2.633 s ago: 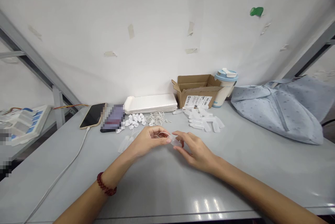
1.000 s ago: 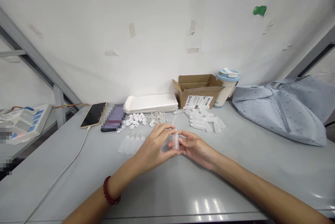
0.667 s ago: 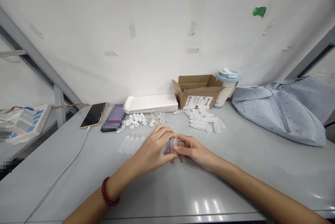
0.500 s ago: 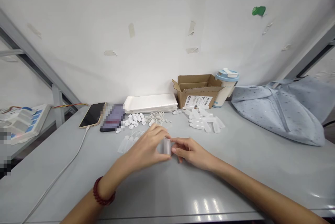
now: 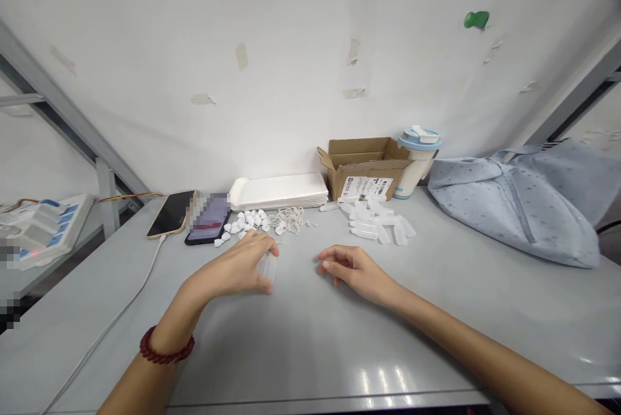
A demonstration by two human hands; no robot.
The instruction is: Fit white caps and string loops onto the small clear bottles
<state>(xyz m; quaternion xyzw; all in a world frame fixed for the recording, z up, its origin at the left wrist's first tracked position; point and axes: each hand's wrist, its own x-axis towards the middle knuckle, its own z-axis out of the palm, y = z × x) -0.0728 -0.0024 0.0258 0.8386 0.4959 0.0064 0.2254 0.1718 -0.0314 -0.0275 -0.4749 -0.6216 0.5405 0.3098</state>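
My left hand [image 5: 245,263] grips a translucent plastic tube [image 5: 268,267], fingers at its far end and thumb at its near end, just above or on the grey table. The hand covers the tube's left part and the place where other clear pieces lay. To the right, apart from it, my right hand [image 5: 352,269] rests on the table with fingers loosely curled and thumb a little apart, nothing seen in it. Behind my left hand lie several small white caps [image 5: 250,220] and a tangle of white strings [image 5: 292,219]. Several loose translucent tubes [image 5: 378,224] lie beyond my right hand.
At the back stand a stack of white cards or envelopes [image 5: 281,190], an open cardboard box [image 5: 366,169] and a lidded cup [image 5: 414,166]. Two phones [image 5: 169,214] and a white cable [image 5: 121,311] are at left. A light blue cloth bag [image 5: 514,208] lies at right.
My left hand has moved left with the tube, away from my right hand. My right hand no longer touches the tube and stays nearly in place.
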